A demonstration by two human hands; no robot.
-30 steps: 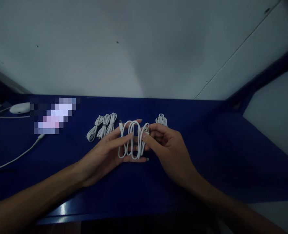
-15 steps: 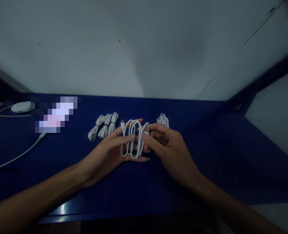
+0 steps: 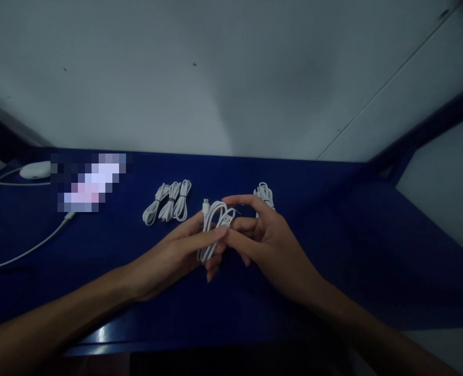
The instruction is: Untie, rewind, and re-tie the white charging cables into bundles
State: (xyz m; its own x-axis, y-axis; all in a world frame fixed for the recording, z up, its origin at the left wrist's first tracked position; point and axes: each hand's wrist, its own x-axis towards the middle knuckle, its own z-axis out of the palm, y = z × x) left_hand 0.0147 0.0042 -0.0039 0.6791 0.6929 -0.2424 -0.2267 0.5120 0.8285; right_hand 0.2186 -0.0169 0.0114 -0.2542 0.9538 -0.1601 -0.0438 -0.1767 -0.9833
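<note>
A coiled white USB cable [image 3: 211, 222] is held above the blue table, between my two hands. My left hand [image 3: 184, 243] grips the coil, its thumb laid across the loops and its fingers behind them. The small plug stands up at the coil's left, and the wider USB-A plug lies at its right. My right hand [image 3: 268, 237] touches the coil's right side, thumb near the USB-A plug and index finger arched over the top. A thin dark strand shows near that index fingertip; I cannot tell what it is.
Several white cables [image 3: 171, 201] lie bundled with dark ties behind my left hand. Another bundled cable [image 3: 263, 193] sits behind my right hand, partly hidden. At the left are a blurred-out bright screen [image 3: 98, 180], a plugged-in cord [image 3: 51, 243] and a white device [image 3: 35, 170]. A pale wall [image 3: 200, 104] rises behind the table [image 3: 216, 324].
The loops, spread apart before, are now gathered into a narrower, tighter coil. My left fingers have curled in behind it, and my right index finger has moved over its top.
</note>
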